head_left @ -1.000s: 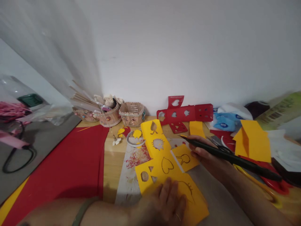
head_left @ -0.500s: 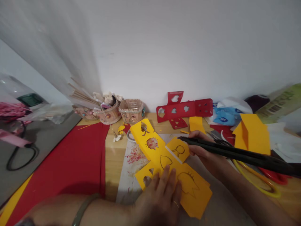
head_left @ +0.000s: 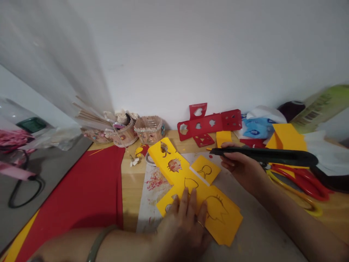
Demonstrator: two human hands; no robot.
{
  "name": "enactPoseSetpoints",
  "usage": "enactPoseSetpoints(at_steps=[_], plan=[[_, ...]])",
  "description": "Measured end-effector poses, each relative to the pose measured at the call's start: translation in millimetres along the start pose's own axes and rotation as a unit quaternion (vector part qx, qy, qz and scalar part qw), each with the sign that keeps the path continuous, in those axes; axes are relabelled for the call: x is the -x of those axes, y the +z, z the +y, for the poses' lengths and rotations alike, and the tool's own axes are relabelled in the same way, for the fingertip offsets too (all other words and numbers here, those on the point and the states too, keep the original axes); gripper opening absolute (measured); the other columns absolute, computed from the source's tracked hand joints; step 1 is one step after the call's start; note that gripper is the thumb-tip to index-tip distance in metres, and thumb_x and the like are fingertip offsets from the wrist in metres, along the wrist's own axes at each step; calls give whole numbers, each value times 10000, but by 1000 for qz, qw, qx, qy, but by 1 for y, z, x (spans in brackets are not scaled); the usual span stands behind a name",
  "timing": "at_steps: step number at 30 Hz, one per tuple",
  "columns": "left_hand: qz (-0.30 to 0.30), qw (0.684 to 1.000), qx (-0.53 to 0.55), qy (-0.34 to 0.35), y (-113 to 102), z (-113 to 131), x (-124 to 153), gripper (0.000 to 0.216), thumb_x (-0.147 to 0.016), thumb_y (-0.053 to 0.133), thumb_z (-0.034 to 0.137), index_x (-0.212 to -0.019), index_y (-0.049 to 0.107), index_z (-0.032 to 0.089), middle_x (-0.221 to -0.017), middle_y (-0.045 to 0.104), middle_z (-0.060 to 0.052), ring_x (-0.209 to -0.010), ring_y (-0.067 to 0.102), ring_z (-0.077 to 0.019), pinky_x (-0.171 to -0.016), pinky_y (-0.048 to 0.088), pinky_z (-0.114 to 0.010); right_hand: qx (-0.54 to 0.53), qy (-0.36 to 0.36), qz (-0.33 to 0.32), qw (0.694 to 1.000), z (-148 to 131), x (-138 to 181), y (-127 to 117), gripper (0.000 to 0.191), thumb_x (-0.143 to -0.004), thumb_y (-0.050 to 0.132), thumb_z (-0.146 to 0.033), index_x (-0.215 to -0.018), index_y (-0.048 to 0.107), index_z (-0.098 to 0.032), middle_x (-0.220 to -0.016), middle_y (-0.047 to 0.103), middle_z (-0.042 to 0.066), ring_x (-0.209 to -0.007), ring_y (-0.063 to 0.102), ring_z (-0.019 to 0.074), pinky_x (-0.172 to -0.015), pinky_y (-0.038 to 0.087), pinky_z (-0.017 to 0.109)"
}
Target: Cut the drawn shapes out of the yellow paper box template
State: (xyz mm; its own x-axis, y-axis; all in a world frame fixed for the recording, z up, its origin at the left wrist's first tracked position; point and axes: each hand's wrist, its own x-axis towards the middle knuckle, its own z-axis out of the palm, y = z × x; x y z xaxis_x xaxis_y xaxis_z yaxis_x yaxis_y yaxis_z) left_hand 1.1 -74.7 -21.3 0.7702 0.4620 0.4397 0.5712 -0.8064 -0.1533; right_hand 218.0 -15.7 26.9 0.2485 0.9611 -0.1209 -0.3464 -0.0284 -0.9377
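My left hand (head_left: 187,218) lies flat, fingers spread, pressing on a yellow card cutout (head_left: 201,193) shaped like an unfolded box. The card bears dark outlines of a leaf-like shape, a spiky cat head and a small rounded figure, and some shapes are cut through it. My right hand (head_left: 241,167) is closed around a long black utility knife (head_left: 269,154), held level above the card's right side, its tip pointing left and apart from the card. A grey stained mat (head_left: 152,196) lies beneath.
A red cutout (head_left: 208,125) leans against the wall. Wooden baskets (head_left: 148,131), one with sticks behind, stand at back left. Red sheets (head_left: 89,189) lie left. Scissors with red handles (head_left: 302,182) lie right, near a blue tissue pack (head_left: 257,127) and folded yellow paper (head_left: 289,140).
My right hand has lifted the knife up and away from the small rounded drawing, turning it more level. My left hand stays on the card. The view has shifted slightly.
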Motion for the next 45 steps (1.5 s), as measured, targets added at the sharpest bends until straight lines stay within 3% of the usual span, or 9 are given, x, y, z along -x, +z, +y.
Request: enactPoseSetpoints(at_steps=[5, 9, 12, 15, 18, 22, 27, 33, 45], plan=[[1, 1000, -1, 13, 1, 0, 0, 464, -960, 371, 474, -1156, 627, 141, -1191, 633, -191, -1066, 635, -335, -750, 544, -390, -1, -27, 4, 1000, 0, -1, 3, 252, -620, 757, -444, -777, 705, -254, -650, 535, -39, -506, 346, 72, -457, 308, 227], [18, 999, -14, 36, 2, -1, 0, 458, -976, 346, 459, -1133, 635, 141, -1158, 654, -180, -1038, 650, -320, -732, 534, -376, 29, -32, -17, 999, 2, 3, 7, 273, -621, 768, -421, -827, 711, -250, -617, 527, -45, -525, 390, 84, -479, 345, 229], [-1, 997, -27, 69, -1, -4, -2, 457, -995, 312, 430, -1176, 610, 134, -1177, 646, -171, -1070, 631, -310, -755, 516, -381, 68, -12, -42, 997, 6, 6, 8, 290, -654, 758, -383, -907, 706, -250, -622, 547, -36, -542, 438, 103, -474, 352, 232], [-46, 988, -18, 145, -7, -10, -5, 402, -1008, 308, 347, -1274, 541, 156, -1296, 575, -143, -1160, 570, -275, -844, 482, -376, 131, 7, -41, 990, 11, 9, 7, 297, -682, 758, -392, -942, 688, -268, -828, 645, 8, -690, 560, 156, -544, 427, 249], [-60, 983, 9, 172, -11, -14, -8, 377, -1002, 320, 293, -1298, 520, 176, -1347, 531, -121, -1211, 524, -259, -905, 451, -371, 164, -2, -21, 986, 14, 8, 3, 287, -684, 770, -396, -932, 666, -295, -1022, 640, 12, -928, 581, 208, -706, 476, 269], [-55, 984, 20, 171, -12, -17, -10, 373, -996, 330, 285, -1280, 536, 159, -1325, 546, -136, -1198, 535, -269, -911, 449, -381, 199, -59, -15, 978, 11, 4, -1, 227, -728, 719, -391, -925, 662, -294, -848, 602, -2, -735, 521, 167, -592, 415, 262], [-43, 984, 2, 171, -11, -16, -10, 340, -985, 375, 246, -1234, 575, 131, -1249, 612, -132, -1105, 606, -249, -902, 460, -364, 216, -95, -11, 972, 5, -4, -3, 196, -711, 706, -381, -859, 656, -263, -592, 422, -49, -545, 360, 123, -495, 290, 271], [-34, 983, -64, 171, -6, -15, -7, 333, -980, 392, 216, -1197, 600, 72, -1177, 654, -148, -1051, 644, -240, -852, 489, -343, 235, -98, -14, 967, 1, -2, -2, 202, -722, 695, -396, -858, 662, -251, -574, 421, -43, -540, 367, 136, -494, 276, 288], [-29, 984, -62, 165, 1, -20, -10, 309, -964, 438, 217, -1180, 607, 77, -1172, 656, -154, -1042, 647, -242, -845, 494, -353, 243, -106, -3, 964, 2, -5, -4, 209, -734, 688, -415, -870, 660, -258, -613, 440, -39, -570, 376, 147, -520, 283, 293]])
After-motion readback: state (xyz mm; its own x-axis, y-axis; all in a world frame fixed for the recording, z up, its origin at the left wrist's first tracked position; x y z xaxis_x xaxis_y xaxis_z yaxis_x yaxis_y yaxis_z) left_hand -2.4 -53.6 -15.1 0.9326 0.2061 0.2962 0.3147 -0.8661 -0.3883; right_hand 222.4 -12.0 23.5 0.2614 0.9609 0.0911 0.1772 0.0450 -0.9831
